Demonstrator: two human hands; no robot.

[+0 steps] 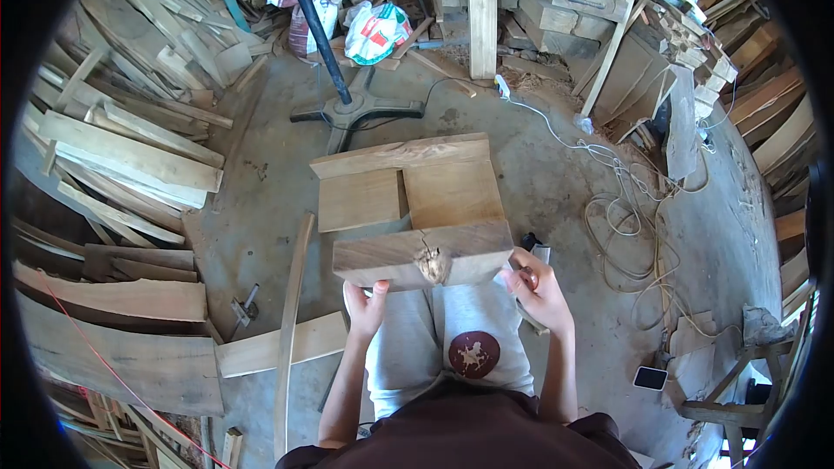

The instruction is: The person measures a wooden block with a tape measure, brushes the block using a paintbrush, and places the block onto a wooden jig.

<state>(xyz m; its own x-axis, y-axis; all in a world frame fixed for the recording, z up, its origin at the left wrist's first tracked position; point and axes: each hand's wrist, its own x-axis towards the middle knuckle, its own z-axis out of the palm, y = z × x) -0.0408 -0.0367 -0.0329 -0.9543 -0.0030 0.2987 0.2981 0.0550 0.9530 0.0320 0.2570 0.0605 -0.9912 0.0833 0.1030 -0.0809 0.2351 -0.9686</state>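
Note:
A thick wooden board (382,254) with a crack and a rough knot along its front face lies across in front of my knees. My left hand (366,307) is closed on its lower left corner, thumb up against the front face. At the right end my right hand (539,292) grips the board, fingers curled; a small pale patch shows by its fingertips, too small to name. Just beyond the board lie two flat wood pieces, a left block (359,201) and a wider right block (453,195). Behind them runs a long wooden plank (404,156).
A black stand base (356,110) sits on the floor ahead. Loose cable (621,208) coils at the right, with a phone (650,378) lower down. Stacked boards (130,156) line the left. A narrow wood strip (293,339) stands near my left arm. White sacks (376,33) are at the back.

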